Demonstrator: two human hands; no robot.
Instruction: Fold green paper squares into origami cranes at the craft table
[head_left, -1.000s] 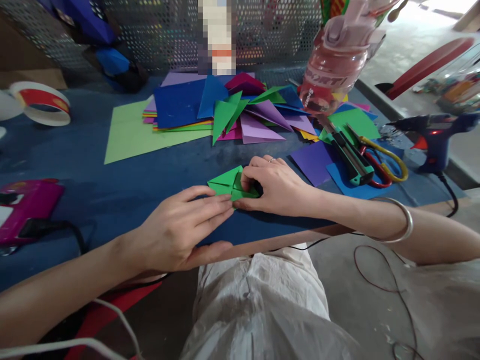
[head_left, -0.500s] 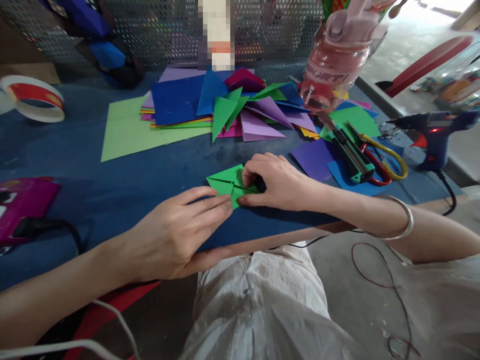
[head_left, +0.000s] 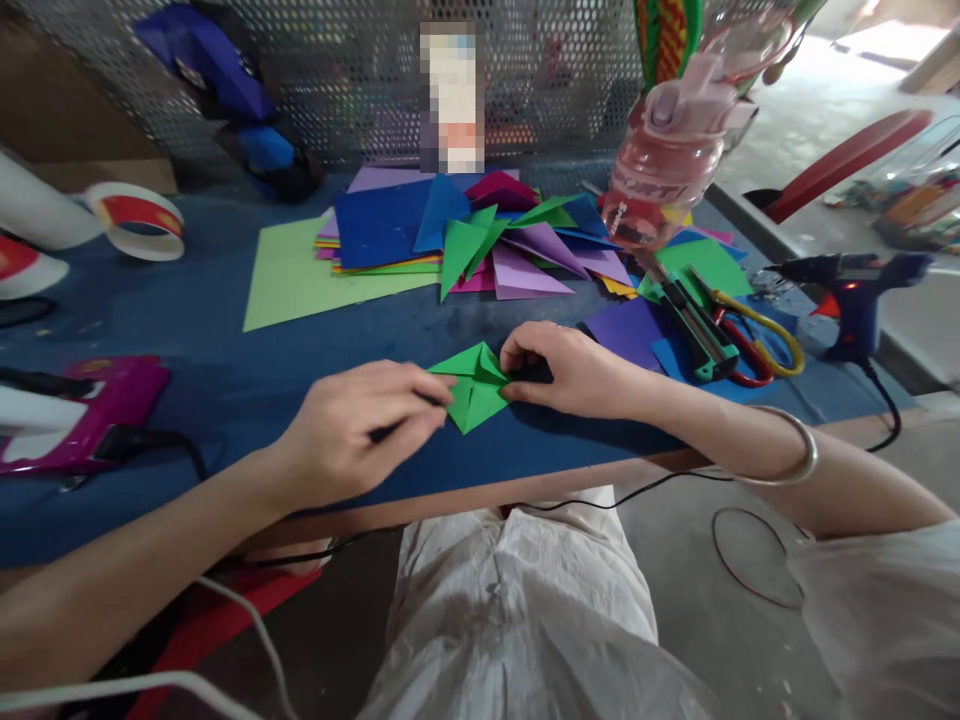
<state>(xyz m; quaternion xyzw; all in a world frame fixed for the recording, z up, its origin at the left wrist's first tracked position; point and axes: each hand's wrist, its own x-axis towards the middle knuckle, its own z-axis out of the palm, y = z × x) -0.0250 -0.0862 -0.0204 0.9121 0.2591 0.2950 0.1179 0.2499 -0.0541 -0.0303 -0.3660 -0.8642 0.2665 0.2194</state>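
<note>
Pinching the green folded paper [head_left: 472, 388] near the scissors [head_left: 757, 335], our left hand [head_left: 360, 435] and right hand [head_left: 566, 368] are mid-crease; we must next press it flat.

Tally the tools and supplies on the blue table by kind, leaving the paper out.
Glue guns: 2, blue and magenta
Scissors: 2, yellow-handled and red-handled
Utility knife: 1
Tape roll: 1
Water bottle: 1
Total: 7

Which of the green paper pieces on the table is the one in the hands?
The folded green piece at the near table edge, pinched between left hand and right hand; other green pieces lie untouched farther back.
</note>
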